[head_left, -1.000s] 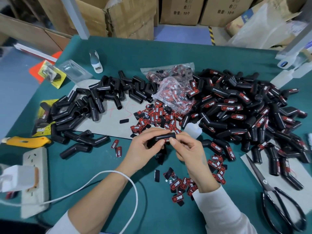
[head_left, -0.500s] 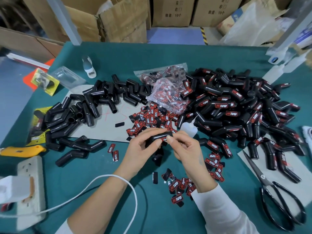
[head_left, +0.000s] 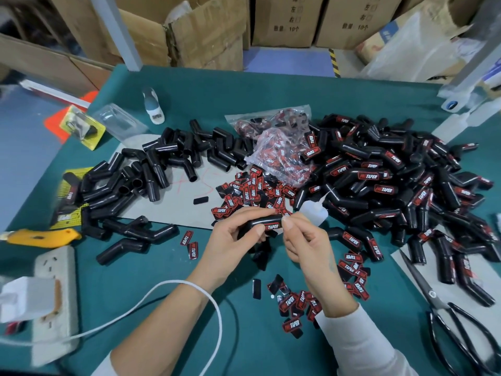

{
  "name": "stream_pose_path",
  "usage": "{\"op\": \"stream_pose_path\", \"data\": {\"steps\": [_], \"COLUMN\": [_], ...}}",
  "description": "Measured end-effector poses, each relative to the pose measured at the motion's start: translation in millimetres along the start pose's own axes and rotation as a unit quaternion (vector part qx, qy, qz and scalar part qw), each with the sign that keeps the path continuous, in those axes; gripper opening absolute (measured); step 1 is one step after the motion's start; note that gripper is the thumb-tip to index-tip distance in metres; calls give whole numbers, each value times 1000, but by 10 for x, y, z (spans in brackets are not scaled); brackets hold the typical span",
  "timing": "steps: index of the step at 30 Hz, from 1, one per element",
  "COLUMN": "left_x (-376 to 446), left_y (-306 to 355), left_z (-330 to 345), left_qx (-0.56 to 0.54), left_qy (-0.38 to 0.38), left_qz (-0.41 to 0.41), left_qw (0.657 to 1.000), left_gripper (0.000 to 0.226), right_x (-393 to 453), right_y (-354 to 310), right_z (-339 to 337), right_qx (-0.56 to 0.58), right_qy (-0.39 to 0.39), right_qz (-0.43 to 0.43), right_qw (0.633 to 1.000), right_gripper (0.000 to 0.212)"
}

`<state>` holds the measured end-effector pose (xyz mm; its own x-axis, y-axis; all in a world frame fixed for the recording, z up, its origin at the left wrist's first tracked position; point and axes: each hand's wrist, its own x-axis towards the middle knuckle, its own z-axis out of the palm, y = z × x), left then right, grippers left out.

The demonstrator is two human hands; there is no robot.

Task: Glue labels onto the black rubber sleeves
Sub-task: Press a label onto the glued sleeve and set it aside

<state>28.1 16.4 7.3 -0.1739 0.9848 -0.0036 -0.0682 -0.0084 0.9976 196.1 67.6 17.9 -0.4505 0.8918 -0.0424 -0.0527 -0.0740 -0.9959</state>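
Rubber sleeve point(head_left: 261, 223), label point(head_left: 272, 226) upward near the surface's middle, sat clamped in my left grip point(head_left: 235, 234) so my right grip point(head_left: 303, 237), pinching the label's edge, could seat it squarely.

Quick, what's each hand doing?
Left hand: grips the black sleeve.
Right hand: fingers pinch the label end of that sleeve.

A single head-worn camera looks forward and steeply down from close above the green table point(head_left: 271, 104). Stacked cardboard boxes point(head_left: 287, 20) stand beyond its far edge.
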Motion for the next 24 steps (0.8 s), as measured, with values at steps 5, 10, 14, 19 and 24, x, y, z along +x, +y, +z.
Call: {"op": "stream_pose_path", "data": {"steps": [5,10,14,19,24], "left_x": [19,47,63,63,26], "left_y": [23,78,73,29,39], "left_z": [39,96,134,127,55], "left_qx": [-7,-9,-9,-8,22], "left_qy": [-15,-15,-13,-5,-12], "left_qz": [-5,6,16,20,14], "left_qw": [1000,1000,1000,1000,1000], "left_gripper": [32,31,33,31,31], "right_x": [20,49,53,35,32], "right_y": [-37,-25,10,-3,-24], "right_z": [-26,-13,-16,-29,10], "right_qx": [-49,-42,-53,-60,-78], "right_qy": [27,66,87,66,38], "right_qz": [-22,-39,-45,-45,-46], "right_qw": [998,996,994,995,995], "right_gripper": [21,23,27,26,19]}}
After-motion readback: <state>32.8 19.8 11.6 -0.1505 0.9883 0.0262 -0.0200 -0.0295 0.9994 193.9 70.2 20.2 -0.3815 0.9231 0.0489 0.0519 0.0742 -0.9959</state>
